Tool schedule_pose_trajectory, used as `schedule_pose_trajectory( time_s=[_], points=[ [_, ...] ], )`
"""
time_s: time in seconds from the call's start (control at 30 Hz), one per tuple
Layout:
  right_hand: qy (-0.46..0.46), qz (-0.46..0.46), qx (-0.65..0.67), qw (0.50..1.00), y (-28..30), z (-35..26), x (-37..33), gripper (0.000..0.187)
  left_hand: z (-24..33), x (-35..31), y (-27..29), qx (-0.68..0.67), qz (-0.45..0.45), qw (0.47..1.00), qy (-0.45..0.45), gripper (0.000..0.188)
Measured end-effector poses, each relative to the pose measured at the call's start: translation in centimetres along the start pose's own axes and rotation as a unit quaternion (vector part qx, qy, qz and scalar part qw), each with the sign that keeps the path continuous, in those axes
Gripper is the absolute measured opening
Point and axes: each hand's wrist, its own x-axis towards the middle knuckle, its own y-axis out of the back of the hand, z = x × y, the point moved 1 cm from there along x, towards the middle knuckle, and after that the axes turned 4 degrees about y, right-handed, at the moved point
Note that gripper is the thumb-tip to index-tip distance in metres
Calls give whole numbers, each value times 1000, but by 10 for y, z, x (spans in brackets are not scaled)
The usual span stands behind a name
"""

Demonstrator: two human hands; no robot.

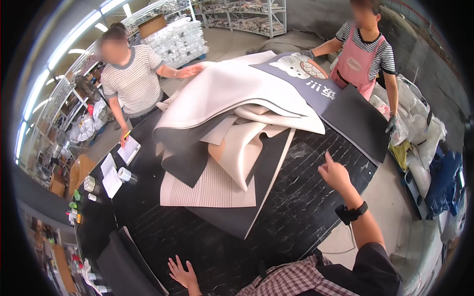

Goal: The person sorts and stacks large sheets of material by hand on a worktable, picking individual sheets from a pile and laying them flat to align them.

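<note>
My left hand [182,273] is spread flat at the near edge of the black table, beside a rolled dark mat [126,261]. My right hand [336,173] is raised over the table's right side, index finger stretched out, holding nothing. Ahead of it lies a heap of floppy beige mats [222,84] with dark backing, folded over one another. A ribbed beige mat [207,187] sticks out underneath toward me. To the far right, a grey mat with a cartoon picture [301,74] is partly turned over, its dark underside [355,118] hanging past the table edge.
A person in a pink apron [355,64] holds the grey mat with gloved hands. Another person [131,74] at the left has a pen over a notebook [129,150]. Tape rolls [124,173] and small bottles line the table's left edge. White sacks [414,108] stand at the right.
</note>
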Motion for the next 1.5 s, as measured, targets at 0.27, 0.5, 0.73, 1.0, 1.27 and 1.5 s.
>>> schedule_pose_trajectory(
  time_s=[0.27, 0.5, 0.73, 1.0, 1.27, 1.5],
  points=[
    [46, -390, -132, 910, -90, -23, -64, 67, -14, -3, -6, -30, -6, 999, 21, 51],
    [29, -335, -253, 907, -112, -50, -97, 88, -8, -3, 0, -61, 17, 998, -13, 50],
    [73, -289, -258, 919, -117, -41, -108, 83, -15, -1, -8, -54, 32, 998, -20, 50],
    [100, -226, -256, 934, -121, -41, -112, 78, -10, 0, -3, -68, 24, 997, -23, 48],
    [99, -228, -257, 934, -119, -39, -114, 74, -9, -1, -5, -40, 18, 999, -18, 47],
    [90, -242, -272, 927, -124, -40, -116, 74, -10, -3, -4, -34, 26, 999, -13, 47]
  ],
)
